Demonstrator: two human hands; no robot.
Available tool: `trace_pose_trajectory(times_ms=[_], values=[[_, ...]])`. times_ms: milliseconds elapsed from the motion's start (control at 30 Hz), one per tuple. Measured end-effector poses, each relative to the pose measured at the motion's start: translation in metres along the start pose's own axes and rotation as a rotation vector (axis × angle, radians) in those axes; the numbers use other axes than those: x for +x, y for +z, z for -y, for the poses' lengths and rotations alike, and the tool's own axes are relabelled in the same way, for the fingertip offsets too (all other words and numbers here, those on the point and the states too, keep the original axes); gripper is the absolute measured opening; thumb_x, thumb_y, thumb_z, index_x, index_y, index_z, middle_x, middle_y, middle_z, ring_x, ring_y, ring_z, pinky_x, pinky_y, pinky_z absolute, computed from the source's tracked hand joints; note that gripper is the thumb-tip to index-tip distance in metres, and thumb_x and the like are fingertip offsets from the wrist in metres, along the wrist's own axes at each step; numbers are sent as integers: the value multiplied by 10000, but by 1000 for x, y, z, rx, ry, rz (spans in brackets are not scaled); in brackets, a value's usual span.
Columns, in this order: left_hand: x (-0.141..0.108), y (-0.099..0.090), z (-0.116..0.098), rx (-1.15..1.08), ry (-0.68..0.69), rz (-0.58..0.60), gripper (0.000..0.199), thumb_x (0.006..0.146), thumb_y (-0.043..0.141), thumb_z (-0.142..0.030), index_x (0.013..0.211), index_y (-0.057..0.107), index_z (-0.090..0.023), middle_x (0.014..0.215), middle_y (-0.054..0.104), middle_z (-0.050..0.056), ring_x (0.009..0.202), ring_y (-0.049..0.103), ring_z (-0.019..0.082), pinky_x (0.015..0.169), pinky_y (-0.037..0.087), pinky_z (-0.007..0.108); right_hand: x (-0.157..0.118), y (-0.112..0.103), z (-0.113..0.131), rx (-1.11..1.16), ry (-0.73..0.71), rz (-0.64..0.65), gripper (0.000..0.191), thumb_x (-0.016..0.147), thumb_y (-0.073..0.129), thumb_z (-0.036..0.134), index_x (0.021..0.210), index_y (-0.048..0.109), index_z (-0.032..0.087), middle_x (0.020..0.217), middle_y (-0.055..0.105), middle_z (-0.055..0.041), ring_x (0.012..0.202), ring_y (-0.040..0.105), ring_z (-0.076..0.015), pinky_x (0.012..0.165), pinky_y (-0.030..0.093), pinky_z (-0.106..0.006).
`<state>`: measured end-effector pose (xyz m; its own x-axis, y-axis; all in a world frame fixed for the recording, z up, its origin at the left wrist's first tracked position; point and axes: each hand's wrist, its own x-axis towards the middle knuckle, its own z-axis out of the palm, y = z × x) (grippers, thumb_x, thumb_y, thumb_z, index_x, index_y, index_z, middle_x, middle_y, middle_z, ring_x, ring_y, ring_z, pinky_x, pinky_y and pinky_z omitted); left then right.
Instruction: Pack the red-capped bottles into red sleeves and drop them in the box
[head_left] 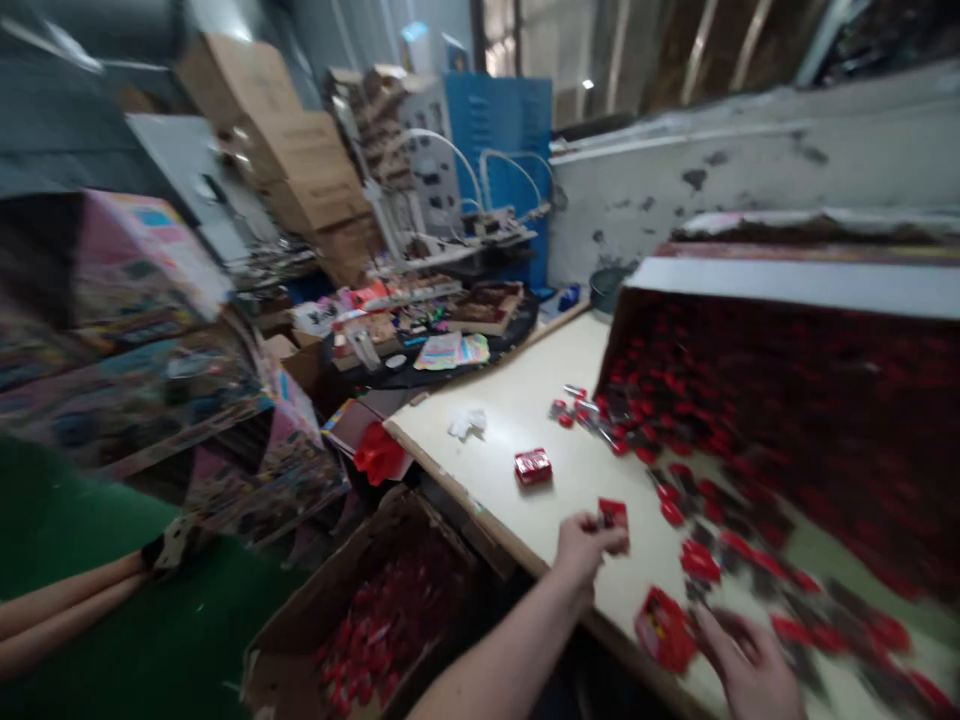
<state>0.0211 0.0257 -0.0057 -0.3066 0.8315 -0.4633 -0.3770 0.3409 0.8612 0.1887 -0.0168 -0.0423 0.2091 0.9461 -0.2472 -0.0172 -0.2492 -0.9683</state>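
Note:
My left hand [583, 550] pinches a small flat red packet [615, 514] over the pale tabletop [495, 500]. Close to the front edge, my right hand [750, 662] has its thumb and fingers curled together at the dark end of a small red-and-dark piece [700, 562]; blur hides its kind. Left of those fingers lies a red packet [664, 630] with a yellow mark. Farther back sits a shiny red wrapped bundle [533, 466]. Many similar red-and-dark pieces [750, 555] are strewn to the right.
A tipped carton [780, 285] spills red pieces onto the table. Below the left edge stands an open cardboard box [285, 650] of red items. Crumpled white tissue [468, 424] lies at the back. Printed boxes [172, 380] and another person's legs [75, 605] are at left.

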Motion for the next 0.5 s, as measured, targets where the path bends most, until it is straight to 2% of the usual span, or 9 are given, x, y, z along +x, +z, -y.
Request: trace_pose_trajectory(times_ms=[100,200,267,400,500], values=[[-9,4,-19,-70,-22,97,296,532,750,-321,726,586,-168,653,624,16,582,544,123,575,311,253,-18,7,22,115,-110,54,363,659,747,403,912,562,219,863,634,-18,806,621,-190,723,521,-287],[-19,8,-23,-138,-64,189,297,567,750,-314,778,598,-171,731,634,18,624,548,113,612,314,256,-31,20,45,156,-90,150,317,692,726,375,894,539,217,827,644,-11,725,620,-163,681,517,-278],[-26,11,-22,-187,-88,236,306,571,758,-307,795,604,-168,758,635,24,642,551,115,609,310,250,-36,24,53,175,-78,165,298,708,713,374,876,524,216,802,639,-4,691,616,-155,653,517,-278],[-36,13,-21,-281,-138,299,333,578,766,-295,843,615,-164,778,634,28,650,552,114,614,329,245,-35,21,51,173,-93,157,298,729,697,380,882,507,208,765,631,-5,655,615,-156,602,504,-269],[-38,13,-22,-289,-167,301,320,622,740,-365,835,620,-157,755,626,28,616,538,103,608,343,241,-32,16,45,137,-106,143,314,723,703,386,889,508,205,776,635,-12,682,623,-169,625,501,-276]])
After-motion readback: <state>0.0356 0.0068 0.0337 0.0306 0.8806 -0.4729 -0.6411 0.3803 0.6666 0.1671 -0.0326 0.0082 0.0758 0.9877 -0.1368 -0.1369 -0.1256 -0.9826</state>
